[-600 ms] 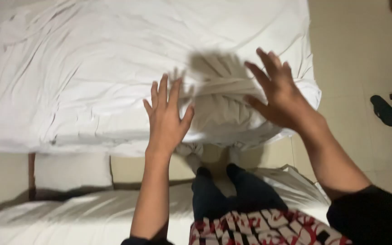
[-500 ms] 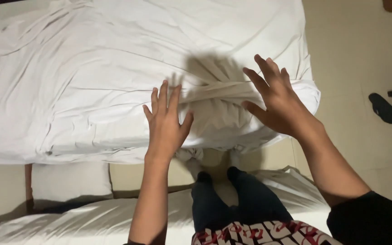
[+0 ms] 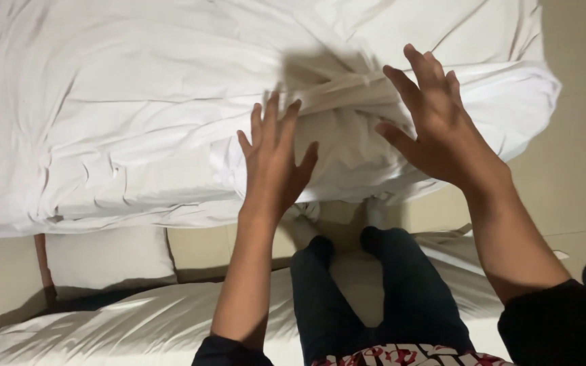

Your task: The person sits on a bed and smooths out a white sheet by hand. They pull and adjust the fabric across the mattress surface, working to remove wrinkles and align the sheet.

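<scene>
Sheet [image 3: 137,115]: white, cotton-like, heavily creased; it covers the whole top of the bed [image 3: 523,102] and falls over the near edge. Long folds run across the left part. A bunched knot of cloth [image 3: 347,129] sits near the bed's near right corner, with tight pleats fanning out of it and a dark shadow cast just above it.

Left hand [image 3: 272,163]: palm down, fingers spread wide, holding nothing. It lies over the sheet at the near edge, just left of the bunched cloth (whether it presses the sheet or floats just over it cannot be told).

Right hand [image 3: 442,129]: palm down, fingers spread and slightly curled, holding nothing. It is over the right side of the bunch, thumb pointing toward the left hand. The bunch lies between the two hands.

Edges: the bed's near edge runs from the left of the view to a rounded corner on the right, where the sheet hangs down. Pale floor [image 3: 578,169] lies open to the right of that corner. Below the near edge is a narrow gap where the person's legs [image 3: 374,291] in dark trousers stand. A pillow [image 3: 110,254] lies in the gap to the left. A second white bed [image 3: 103,325] borders the gap on the near side.
</scene>
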